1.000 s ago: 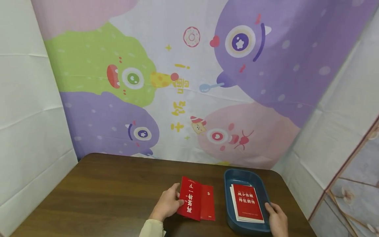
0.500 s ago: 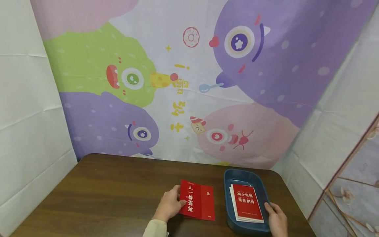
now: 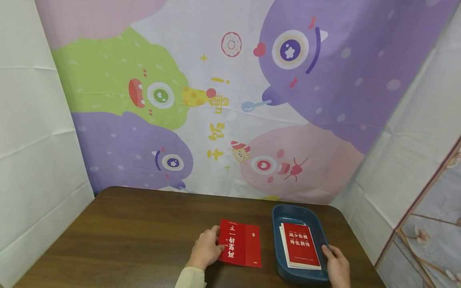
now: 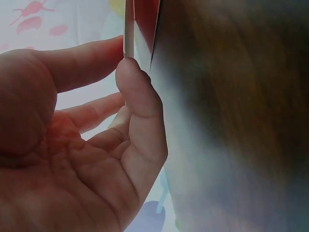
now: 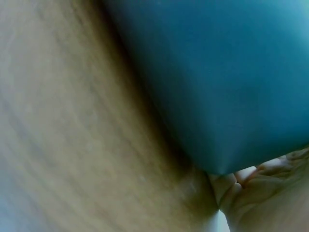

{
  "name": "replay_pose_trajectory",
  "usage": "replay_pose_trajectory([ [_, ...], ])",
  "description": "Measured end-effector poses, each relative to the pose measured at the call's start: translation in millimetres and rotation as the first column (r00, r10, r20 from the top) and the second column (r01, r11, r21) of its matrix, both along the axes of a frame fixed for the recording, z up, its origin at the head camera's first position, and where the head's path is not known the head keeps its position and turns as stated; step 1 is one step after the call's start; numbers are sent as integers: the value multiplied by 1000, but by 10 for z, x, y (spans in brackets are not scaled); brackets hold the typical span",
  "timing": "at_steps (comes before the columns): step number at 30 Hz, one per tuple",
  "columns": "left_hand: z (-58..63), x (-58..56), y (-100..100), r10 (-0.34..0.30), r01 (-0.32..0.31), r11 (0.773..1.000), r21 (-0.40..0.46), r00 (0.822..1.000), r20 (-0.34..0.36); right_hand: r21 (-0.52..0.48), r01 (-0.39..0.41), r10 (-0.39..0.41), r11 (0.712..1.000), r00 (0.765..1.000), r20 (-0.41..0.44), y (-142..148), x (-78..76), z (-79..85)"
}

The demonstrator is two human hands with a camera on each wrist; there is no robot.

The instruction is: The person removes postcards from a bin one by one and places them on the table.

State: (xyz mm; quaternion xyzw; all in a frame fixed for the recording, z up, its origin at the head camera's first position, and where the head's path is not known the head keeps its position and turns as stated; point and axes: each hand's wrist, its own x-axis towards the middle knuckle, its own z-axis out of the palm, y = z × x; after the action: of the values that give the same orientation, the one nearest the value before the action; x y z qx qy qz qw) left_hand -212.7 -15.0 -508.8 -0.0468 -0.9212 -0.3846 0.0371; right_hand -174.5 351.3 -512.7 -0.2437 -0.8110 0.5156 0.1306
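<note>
Head view alone shows card (image 3: 233, 243) and tray (image 3: 276, 244) together.

Dark brown wooden table (image 3: 144, 232) with rounded far corners, backdrop (image 3: 194, 36) printed with one-eyed purple, green and pink monsters (image 3: 119, 76) and yellow characters (image 3: 215, 155), pale creased side sheets (image 3: 36, 120) left and right, grey floral-patterned panel (image 3: 428, 204) at lower right, soft light
</note>
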Motion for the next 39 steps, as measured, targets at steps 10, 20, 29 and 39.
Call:
replay_pose_trajectory([
  [10, -26, 6, 8, 16, -16, 999, -40, 1000, 3, 4, 12, -12, 1000, 1000, -5, -1, 0, -6],
  [20, -16, 18, 42, 36, -34, 998, -50, 999, 33, -14, 21, -21, 1000, 1000, 3, -7, -2, 3],
  [29, -18, 26, 60, 51, -50, 997, -58, 999, 17, -17, 17, -17, 1000, 1000, 2, -10, 1, 13],
  [39, -28, 25, 77, 69, -68, 994, -89, 998, 8, -38, 17, -17, 999, 1000, 3, -8, -5, 10],
])
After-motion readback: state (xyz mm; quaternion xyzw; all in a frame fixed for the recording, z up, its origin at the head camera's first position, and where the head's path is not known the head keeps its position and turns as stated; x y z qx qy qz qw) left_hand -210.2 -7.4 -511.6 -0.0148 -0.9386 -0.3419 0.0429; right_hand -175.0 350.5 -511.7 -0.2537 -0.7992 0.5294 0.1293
